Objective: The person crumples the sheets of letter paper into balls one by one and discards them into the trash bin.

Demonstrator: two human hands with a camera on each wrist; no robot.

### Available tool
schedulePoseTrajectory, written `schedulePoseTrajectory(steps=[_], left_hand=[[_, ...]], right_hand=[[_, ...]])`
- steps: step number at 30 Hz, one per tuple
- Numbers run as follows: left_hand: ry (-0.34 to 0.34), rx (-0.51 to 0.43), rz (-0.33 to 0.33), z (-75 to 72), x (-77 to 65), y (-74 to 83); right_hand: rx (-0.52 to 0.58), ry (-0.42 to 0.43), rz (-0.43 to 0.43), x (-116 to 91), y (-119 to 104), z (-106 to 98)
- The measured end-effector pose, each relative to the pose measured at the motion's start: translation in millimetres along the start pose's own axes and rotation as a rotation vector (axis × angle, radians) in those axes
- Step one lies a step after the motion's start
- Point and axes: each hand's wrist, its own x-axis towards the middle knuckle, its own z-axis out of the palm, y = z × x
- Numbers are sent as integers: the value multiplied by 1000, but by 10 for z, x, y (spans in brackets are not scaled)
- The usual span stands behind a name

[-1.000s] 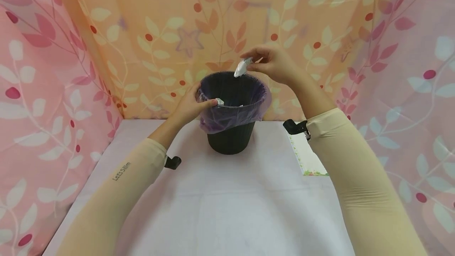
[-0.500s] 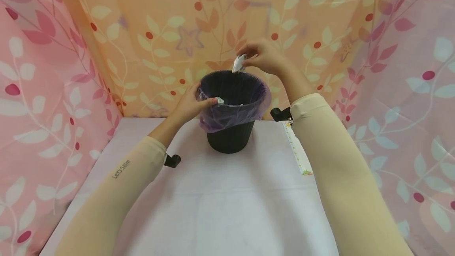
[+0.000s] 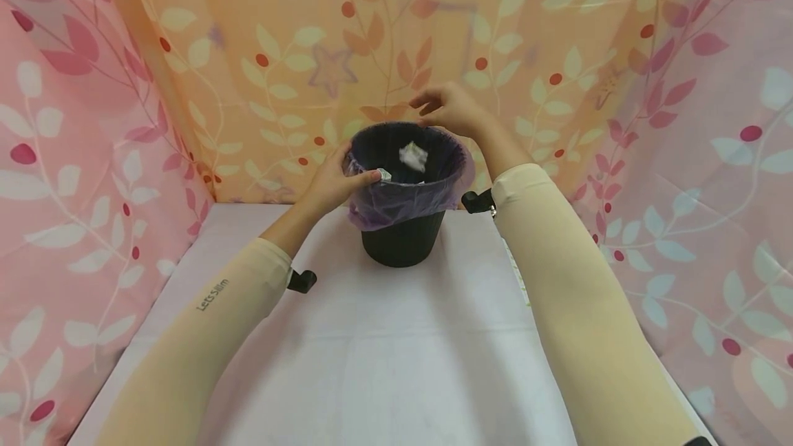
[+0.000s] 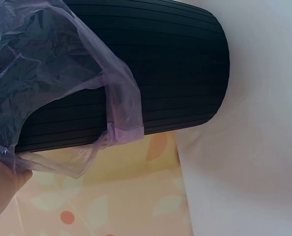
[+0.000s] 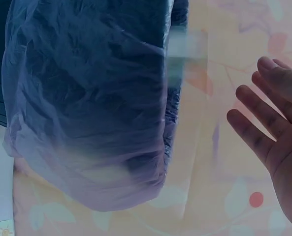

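A dark ribbed trash bin [image 3: 399, 243] stands upright on the table, a thin purple bag [image 3: 396, 208] folded over its rim. My left hand [image 3: 337, 181] holds the rim's left side, thumb over the near edge. Just beyond the thumb tip shows a small white piece [image 3: 385, 175]; I cannot tell whether the thumb touches it. A blurred, crumpled white wad [image 3: 414, 156], perhaps paper or a wrapper, is in mid-air at the bin's mouth, apart from both hands. Above the far right rim is my right hand [image 3: 451, 112], its fingers spread and holding nothing in the right wrist view.
A white-clothed table [image 3: 372, 363] runs up to an orange leaf-print curtain [image 3: 248, 122]. Pink patterned curtains [image 3: 68, 191] close both sides. Right of the bin lies a sheet with a printed border [image 3: 519, 274], mostly hidden by my right forearm.
My right hand has moved left over the bin and let go of the crumpled white wad, which has dropped into the bin's mouth. The left hand has stayed on the rim.
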Motion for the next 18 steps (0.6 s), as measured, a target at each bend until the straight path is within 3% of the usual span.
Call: schedulePoseTrajectory(steps=[9,18], left_hand=[[7,3,14,50,3,12],[2,-22,76,49,-41,-38]], right_hand=[[-66,-24,11,-225,62,-98],[-106,-40,10,-724,143,-187]])
